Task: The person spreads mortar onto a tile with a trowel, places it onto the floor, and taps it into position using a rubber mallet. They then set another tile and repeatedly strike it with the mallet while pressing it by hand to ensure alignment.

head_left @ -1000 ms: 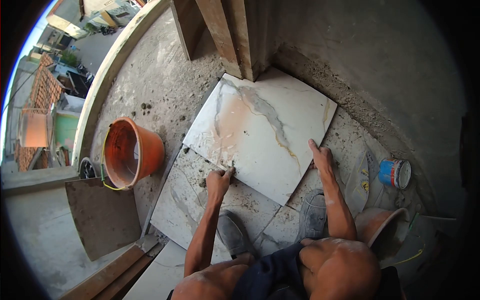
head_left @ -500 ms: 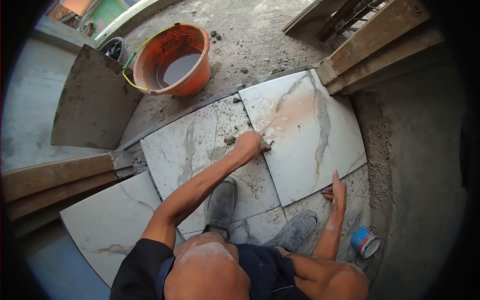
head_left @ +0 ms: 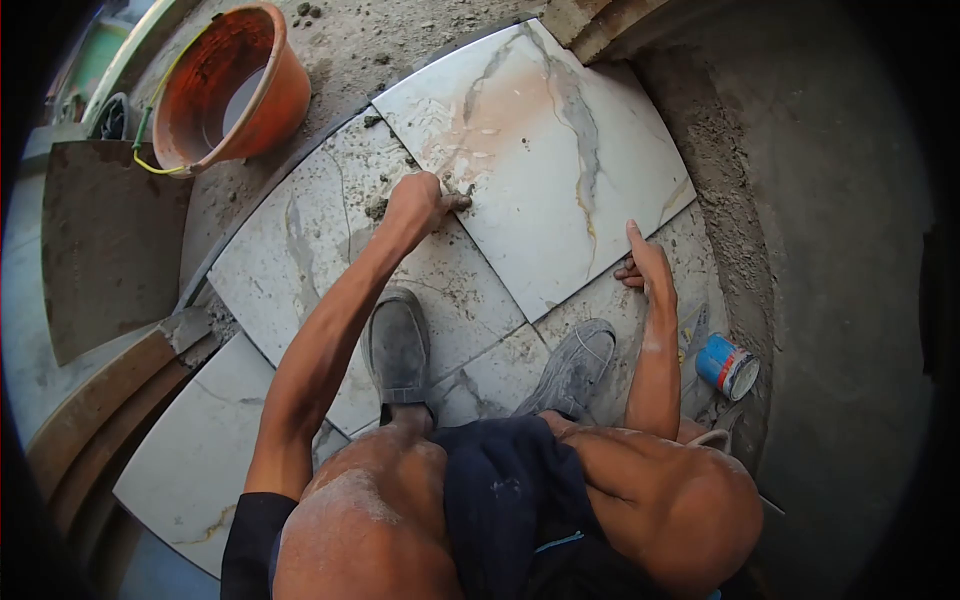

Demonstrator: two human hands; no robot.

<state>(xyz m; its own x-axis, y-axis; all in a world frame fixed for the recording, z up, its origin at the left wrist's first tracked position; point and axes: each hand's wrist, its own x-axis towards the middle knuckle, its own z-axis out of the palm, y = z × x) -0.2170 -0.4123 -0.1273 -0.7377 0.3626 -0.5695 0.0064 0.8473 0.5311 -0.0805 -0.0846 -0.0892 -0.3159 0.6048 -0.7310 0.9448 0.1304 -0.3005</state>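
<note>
A large white marble-patterned tile [head_left: 540,130] lies at an angle over the mortar bed, its left corner against the laid tiles [head_left: 290,270]. My left hand [head_left: 415,200] is curled around the tile's near-left edge, where crumbs of mortar lie along the joint. My right hand [head_left: 645,262] grips the near-right edge, fingers tucked under it and thumb up on top. I crouch on the laid tiles in grey shoes [head_left: 398,345].
An orange bucket [head_left: 225,85] holding water stands at the upper left on rough concrete. A blue can [head_left: 728,366] lies by my right arm. A brown board [head_left: 105,240] and wooden planks [head_left: 90,410] lie at the left; a concrete wall [head_left: 830,200] runs along the right.
The view has swung and shifted, so the bucket and tile now sit higher and further left. Both hands stay on the same tile edges.
</note>
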